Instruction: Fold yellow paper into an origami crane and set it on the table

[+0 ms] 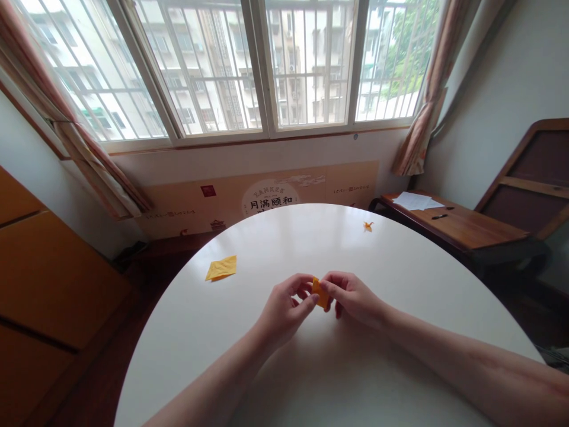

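Our L hand & R hand pinch 1 sm. folded orange paper; we've yellow paper (can't count sheets) & 1 orange bird.

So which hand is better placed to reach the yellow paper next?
Probably the left hand: the yellow paper lies on its side of the white table, farther from the right hand. Both hands hold the small orange folded paper, so the left would likely have to let go first.
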`<state>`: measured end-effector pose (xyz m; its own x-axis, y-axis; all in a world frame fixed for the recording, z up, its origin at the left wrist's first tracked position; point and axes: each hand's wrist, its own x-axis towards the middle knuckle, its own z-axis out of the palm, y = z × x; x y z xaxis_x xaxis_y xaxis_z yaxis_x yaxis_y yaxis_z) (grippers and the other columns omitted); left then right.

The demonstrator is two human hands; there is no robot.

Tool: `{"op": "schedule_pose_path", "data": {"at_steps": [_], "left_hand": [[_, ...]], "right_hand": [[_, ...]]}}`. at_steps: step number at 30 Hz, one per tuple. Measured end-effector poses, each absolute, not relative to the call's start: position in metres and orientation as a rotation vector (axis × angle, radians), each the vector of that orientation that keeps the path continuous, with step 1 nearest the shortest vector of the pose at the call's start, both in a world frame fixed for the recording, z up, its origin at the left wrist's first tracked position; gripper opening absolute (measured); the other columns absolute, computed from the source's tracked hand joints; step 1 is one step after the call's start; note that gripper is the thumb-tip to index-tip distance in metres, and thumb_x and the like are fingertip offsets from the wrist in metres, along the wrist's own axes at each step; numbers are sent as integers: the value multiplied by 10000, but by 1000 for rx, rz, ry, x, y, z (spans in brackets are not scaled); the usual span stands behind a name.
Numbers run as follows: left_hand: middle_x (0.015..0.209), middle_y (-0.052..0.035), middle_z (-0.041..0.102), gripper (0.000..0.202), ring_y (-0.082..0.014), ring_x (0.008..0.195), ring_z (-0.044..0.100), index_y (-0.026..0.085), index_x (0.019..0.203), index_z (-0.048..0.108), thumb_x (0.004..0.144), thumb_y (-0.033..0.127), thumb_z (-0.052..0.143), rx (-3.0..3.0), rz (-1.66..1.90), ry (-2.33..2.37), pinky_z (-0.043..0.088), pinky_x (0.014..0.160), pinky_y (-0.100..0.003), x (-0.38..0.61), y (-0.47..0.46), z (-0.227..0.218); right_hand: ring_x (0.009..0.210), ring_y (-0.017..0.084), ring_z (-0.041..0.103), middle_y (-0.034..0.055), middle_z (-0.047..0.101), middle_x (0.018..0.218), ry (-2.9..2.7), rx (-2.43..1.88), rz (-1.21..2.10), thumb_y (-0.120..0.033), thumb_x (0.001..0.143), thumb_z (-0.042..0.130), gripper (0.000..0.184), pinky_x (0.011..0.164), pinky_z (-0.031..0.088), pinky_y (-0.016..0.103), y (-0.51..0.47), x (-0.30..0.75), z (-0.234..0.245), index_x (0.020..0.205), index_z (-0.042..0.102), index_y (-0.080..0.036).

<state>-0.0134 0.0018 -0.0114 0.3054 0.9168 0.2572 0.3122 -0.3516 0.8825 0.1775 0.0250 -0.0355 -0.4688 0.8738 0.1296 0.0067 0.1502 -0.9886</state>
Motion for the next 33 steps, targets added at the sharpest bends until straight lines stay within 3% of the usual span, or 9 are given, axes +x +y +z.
{"op": "schedule_pose_path", "data": {"at_steps": [11, 27, 33], "left_hand": [[762, -52, 707, 282, -172, 660, 660, 163, 1026, 643, 835, 368, 678, 1727, 1031, 1089, 488, 527, -239, -14, 6, -13], [718, -67, 705, 324, -177, 632, 642, 138, 777, 666, 802, 460, 690, 1632, 952, 1184, 484, 486, -234, -15, 8, -13], [686, -61, 703, 246, -176, 621, 636, 142, 758, 679, 799, 384, 671, 1599, 1013, 1214, 479, 495, -237, -14, 8, -11]], "right_hand": [[649, 160, 638, 45, 661, 744, -1734, -869, 1337, -562, 897, 588, 408, 467, 470, 213, 17, 175, -31, 861, 660, -162], [618, 156, 607, 27, 648, 684, -1774, -910, 1254, -504, 909, 589, 366, 515, 450, 242, 17, 175, -31, 767, 637, -171], [697, 171, 634, 53, 679, 825, -1743, -825, 1315, -471, 892, 632, 306, 631, 495, 280, 18, 173, -30, 900, 650, -165]]}}
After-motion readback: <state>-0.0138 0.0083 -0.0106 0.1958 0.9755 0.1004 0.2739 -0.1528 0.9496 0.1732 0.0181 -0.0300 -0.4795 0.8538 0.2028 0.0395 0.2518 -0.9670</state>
